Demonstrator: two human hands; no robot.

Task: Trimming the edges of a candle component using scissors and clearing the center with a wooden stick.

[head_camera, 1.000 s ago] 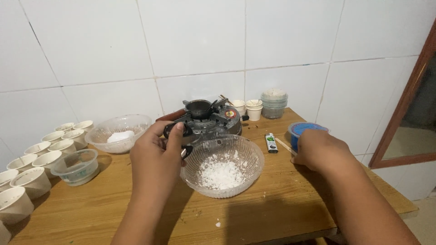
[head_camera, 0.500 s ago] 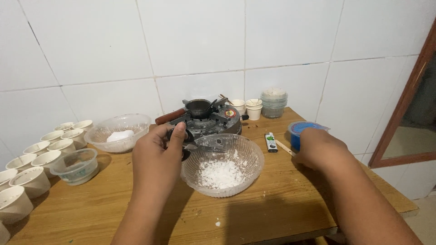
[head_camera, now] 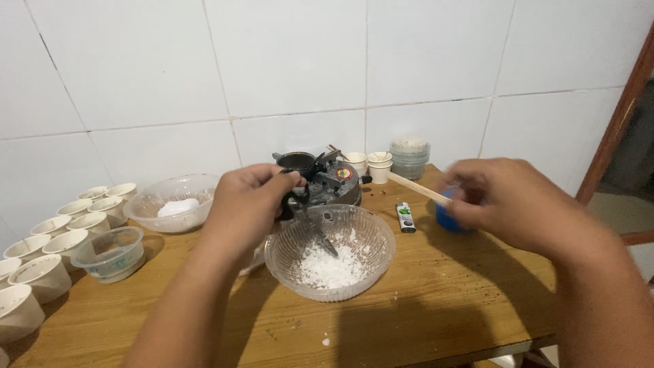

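Note:
My left hand (head_camera: 248, 204) grips a black-handled tool (head_camera: 294, 200) that looks like scissors. Its metal tip (head_camera: 325, 242) points down into a clear glass bowl (head_camera: 371, 235) holding white powder (head_camera: 330, 269). My right hand (head_camera: 507, 201) is raised at the right and pinches a thin wooden stick (head_camera: 417, 188), which slants toward the back left. A blue cup (head_camera: 446, 219) stands just below and partly behind that hand.
A small dark stove with a pot (head_camera: 327, 176) stands behind the bowl. A lighter (head_camera: 405, 218) lies to the bowl's right. Stacked cups (head_camera: 409, 157) and small white cups (head_camera: 379, 167) stand at the back. On the left are a clear bowl (head_camera: 153, 211), a plastic tub (head_camera: 109, 253) and several paper cups (head_camera: 42, 272).
My left hand has lifted the black-handled tool over the glass bowl. My right hand has risen from the blue cup and now holds the wooden stick.

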